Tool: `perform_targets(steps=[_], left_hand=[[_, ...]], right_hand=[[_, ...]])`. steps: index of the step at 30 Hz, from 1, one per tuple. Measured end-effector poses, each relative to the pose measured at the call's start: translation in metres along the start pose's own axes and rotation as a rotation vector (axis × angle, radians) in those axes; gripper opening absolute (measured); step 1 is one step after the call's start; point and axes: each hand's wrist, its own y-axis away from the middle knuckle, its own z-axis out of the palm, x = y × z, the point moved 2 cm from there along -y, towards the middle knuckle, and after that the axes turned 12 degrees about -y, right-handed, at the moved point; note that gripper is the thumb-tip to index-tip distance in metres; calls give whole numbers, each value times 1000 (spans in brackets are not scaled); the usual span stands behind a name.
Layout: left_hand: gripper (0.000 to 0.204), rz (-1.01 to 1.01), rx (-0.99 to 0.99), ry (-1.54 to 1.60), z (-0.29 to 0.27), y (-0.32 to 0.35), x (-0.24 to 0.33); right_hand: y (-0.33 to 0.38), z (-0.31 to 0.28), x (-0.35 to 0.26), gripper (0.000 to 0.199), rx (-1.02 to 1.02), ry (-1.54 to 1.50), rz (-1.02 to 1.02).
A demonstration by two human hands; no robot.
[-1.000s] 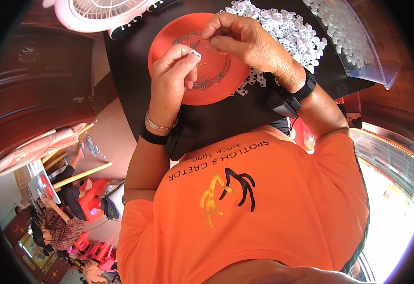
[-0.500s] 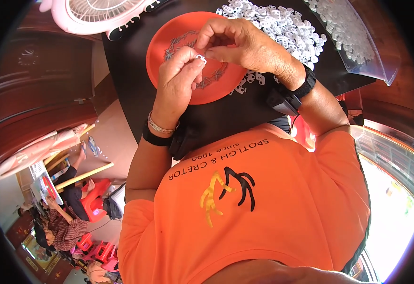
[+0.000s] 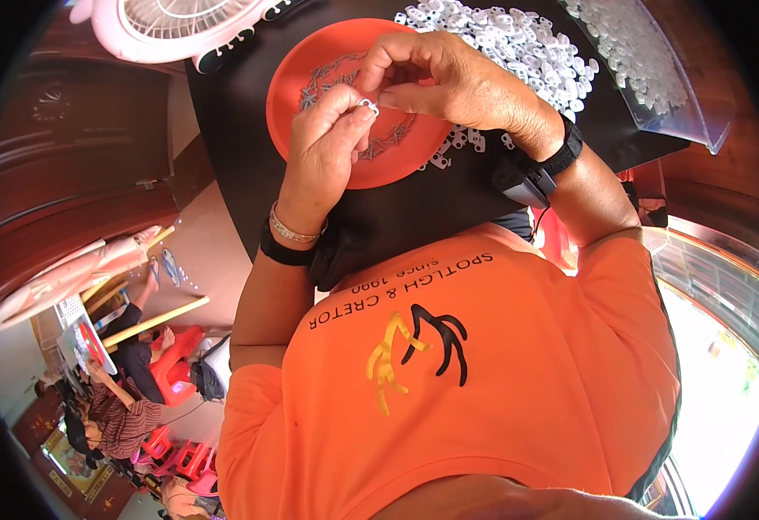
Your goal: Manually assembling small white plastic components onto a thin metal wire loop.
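both hands' grip (image 3: 371,102) pinches small white ring (image 3: 367,106) (over orange plate (image 3: 310,78)).

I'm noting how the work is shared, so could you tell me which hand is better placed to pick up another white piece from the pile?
Probably the right hand: it lies beside the pile of white pieces, while the left hand pinches a small white piece over the orange plate.

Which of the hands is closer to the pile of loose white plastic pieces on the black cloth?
Right. The right hand lies beside the white pieces, while the left hand sits farther off, over the orange plate.
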Motion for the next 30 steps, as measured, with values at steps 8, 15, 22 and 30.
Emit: perform_targets(steps=[8,15,22,30], left_hand=[[19,8,1,-10,0,-1,-1],[19,4,-4,-10,0,0,0],[20,88,28,-34,2,1,-3],[18,119,30,-72,5,2,2]], right_hand=[[-1,-2,-4,14,-25,78,57],[-1,0,-1,14,-37,95,57],[0,2,0,13,-43,77,52],[0,1,0,12,-73,47,82]])
